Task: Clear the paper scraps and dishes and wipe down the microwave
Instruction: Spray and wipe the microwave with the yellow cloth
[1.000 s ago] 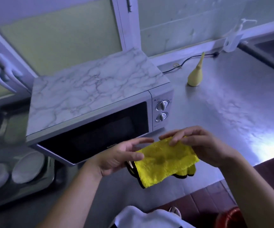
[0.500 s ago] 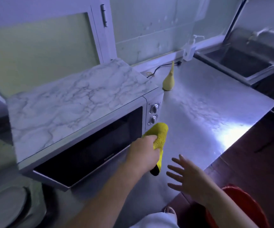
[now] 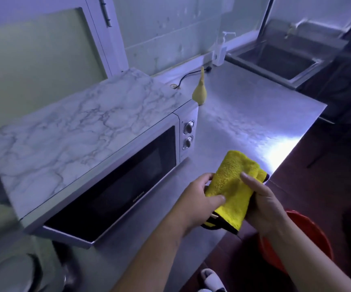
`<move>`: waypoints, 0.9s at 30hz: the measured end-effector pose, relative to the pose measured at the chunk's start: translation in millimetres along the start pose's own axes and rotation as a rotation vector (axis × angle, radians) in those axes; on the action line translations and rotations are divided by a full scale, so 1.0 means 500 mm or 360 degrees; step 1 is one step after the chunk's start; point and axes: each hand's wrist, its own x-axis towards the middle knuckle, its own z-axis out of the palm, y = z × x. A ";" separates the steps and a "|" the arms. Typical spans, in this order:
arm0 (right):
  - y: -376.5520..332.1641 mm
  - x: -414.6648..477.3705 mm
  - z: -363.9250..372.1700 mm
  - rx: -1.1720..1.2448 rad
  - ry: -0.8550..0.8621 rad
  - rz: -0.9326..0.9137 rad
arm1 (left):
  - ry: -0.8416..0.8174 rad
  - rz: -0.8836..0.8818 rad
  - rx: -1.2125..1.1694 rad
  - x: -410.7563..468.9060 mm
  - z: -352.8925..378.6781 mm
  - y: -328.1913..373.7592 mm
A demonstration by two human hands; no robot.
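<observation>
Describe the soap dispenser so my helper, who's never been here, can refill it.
Start at the microwave and follow the steel counter back towards the sink. The soap dispenser stands against the wall beside the sink: the only white pump bottle there.

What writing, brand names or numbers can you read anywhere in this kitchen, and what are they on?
No text here can be read for certain.
Microwave door, lower edge: a small pale brand mark, too blurred to read.
Control knobs: no legible markings.
Yellow cloth and pump bottle: no visible text.
</observation>
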 end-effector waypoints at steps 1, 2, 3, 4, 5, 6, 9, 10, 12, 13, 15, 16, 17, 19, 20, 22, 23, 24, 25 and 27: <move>-0.011 0.008 0.003 -0.0063 0.0016 0.0006 | 0.0034 -0.0004 0.0052 -0.002 -0.002 0.009; -0.023 0.017 0.009 -0.0115 0.0021 0.0022 | 0.0063 -0.0016 0.0111 -0.002 -0.006 0.017; -0.034 0.026 0.017 -0.0164 0.0026 0.0038 | 0.0097 -0.0025 0.0204 -0.001 -0.010 0.025; -0.042 0.037 0.024 -0.0215 0.0033 0.0041 | 0.0188 -0.0018 0.0373 0.002 -0.018 0.031; -0.049 0.051 0.030 -0.0265 0.0059 0.0022 | 0.0368 0.0007 0.0597 0.008 -0.032 0.038; -0.054 0.065 0.033 -0.0316 0.0113 -0.0023 | 0.0619 0.0065 0.0818 0.014 -0.050 0.048; -0.051 0.108 0.035 -0.0547 0.0248 -0.0234 | 0.1245 0.0300 0.1083 0.047 -0.120 0.091; -0.045 0.120 0.038 -0.0647 0.0245 -0.0308 | 0.1348 0.0313 0.1149 0.067 -0.144 0.104; -0.032 0.142 0.050 -0.0855 0.0153 -0.0473 | 0.1444 0.0232 0.1314 0.120 -0.193 0.124; -0.025 0.153 0.058 -0.0954 0.0104 -0.0572 | 0.1447 0.0162 0.1398 0.148 -0.217 0.131; -0.013 0.177 0.076 -0.1054 0.0003 -0.0810 | 0.1369 -0.0003 0.1592 0.196 -0.258 0.139; -0.008 0.188 0.087 -0.1054 -0.0035 -0.0921 | 0.1321 -0.0096 0.1695 0.216 -0.273 0.137; -0.005 0.200 0.097 -0.1048 -0.0053 -0.1017 | 0.1297 -0.0179 0.1760 0.230 -0.284 0.134; -0.001 0.228 0.116 -0.1063 0.0011 -0.1240 | 0.1333 -0.0276 0.1830 0.248 -0.297 0.119; 0.001 0.244 0.126 -0.1082 0.0072 -0.1375 | 0.1361 -0.0282 0.1857 0.252 -0.299 0.110; 0.011 0.279 0.155 -0.1106 0.0148 -0.1642 | 0.1397 -0.0262 0.1903 0.254 -0.300 0.099; 0.019 0.296 0.174 -0.1112 0.0149 -0.1757 | 0.1419 -0.0238 0.1926 0.256 -0.300 0.099; 0.030 0.310 0.192 -0.1158 0.0168 -0.1848 | 0.1443 -0.0215 0.1946 0.257 -0.300 0.100; 0.046 0.321 0.208 -0.1243 0.0220 -0.1916 | 0.1461 -0.0201 0.1964 0.259 -0.300 0.101; 0.082 0.342 0.230 -0.1386 0.0355 -0.2006 | 0.1471 -0.0188 0.2002 0.261 -0.300 0.101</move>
